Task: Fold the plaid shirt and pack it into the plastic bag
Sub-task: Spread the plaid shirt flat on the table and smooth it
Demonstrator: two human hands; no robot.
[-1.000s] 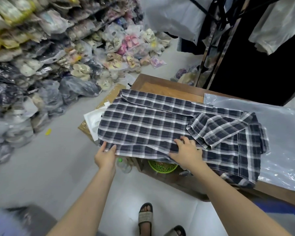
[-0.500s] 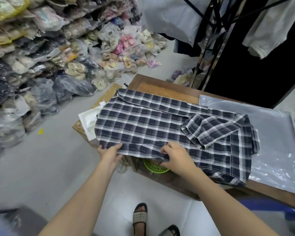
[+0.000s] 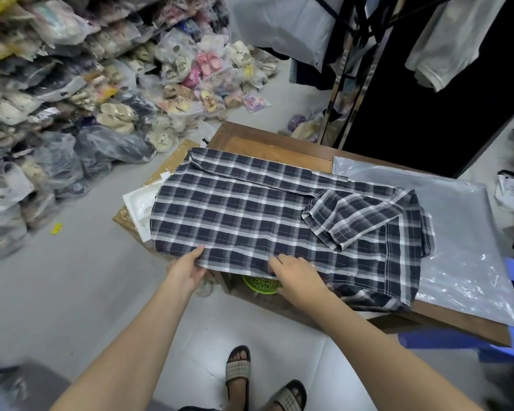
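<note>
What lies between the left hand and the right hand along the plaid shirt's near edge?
The head view shows only the hem of the plaid shirt between the left hand and the right hand, with nothing on it.

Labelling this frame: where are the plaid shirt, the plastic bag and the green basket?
plaid shirt (image 3: 250, 215), head view, middle of the flat panel.
plastic bag (image 3: 457, 229), head view, bare part right of shirt.
green basket (image 3: 258, 285), head view, visible rim.

Left hand (image 3: 186, 269) and right hand (image 3: 297, 275) hold the plaid shirt (image 3: 250, 215) by its near edge; plastic bag (image 3: 463, 232) lies alongside
</note>
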